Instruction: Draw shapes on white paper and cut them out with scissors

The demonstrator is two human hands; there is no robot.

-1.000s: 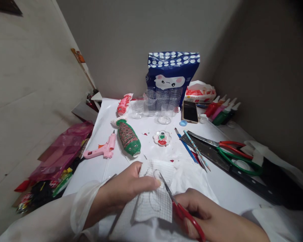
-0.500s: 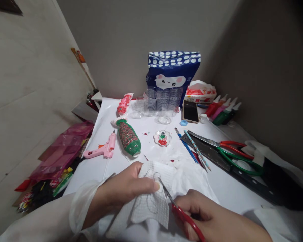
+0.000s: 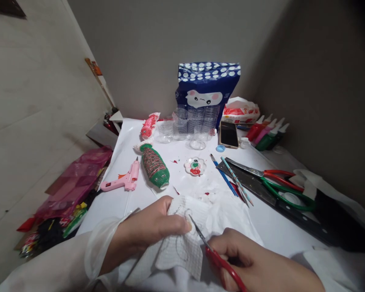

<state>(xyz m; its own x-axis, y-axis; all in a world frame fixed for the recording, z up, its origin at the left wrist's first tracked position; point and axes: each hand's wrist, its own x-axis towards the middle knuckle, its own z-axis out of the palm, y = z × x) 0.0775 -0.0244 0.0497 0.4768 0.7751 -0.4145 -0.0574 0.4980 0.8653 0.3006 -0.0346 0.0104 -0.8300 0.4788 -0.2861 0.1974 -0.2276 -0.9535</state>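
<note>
A white, textured sheet of cloth or paper towel (image 3: 182, 253) with a curved outline drawn on it is pinched in my left hand (image 3: 158, 223), thumb on top. My right hand (image 3: 234, 255) is wrapped round the red handles of a pair of scissors (image 3: 200, 234). Their blades touch the sheet at the drawn line, just right of my left thumb. More white material (image 3: 228, 219) lies crumpled behind the scissors. Beyond my left hand rests a green fish figure (image 3: 155, 168) with a brown-red speckled body.
Left of the fish lies a pink glue gun (image 3: 127, 178). A paint palette (image 3: 195, 166), brushes (image 3: 223, 174) and larger scissors with green and red handles (image 3: 270, 178) are farther off. Plastic cups (image 3: 194, 121), a blue bag (image 3: 208, 87), a phone (image 3: 228, 134) and paint bottles (image 3: 267, 134) stand or lie behind.
The scissors' blades look closer together, and the lower part of the sheet has shifted slightly left. Both hands stay in nearly the same place.
</note>
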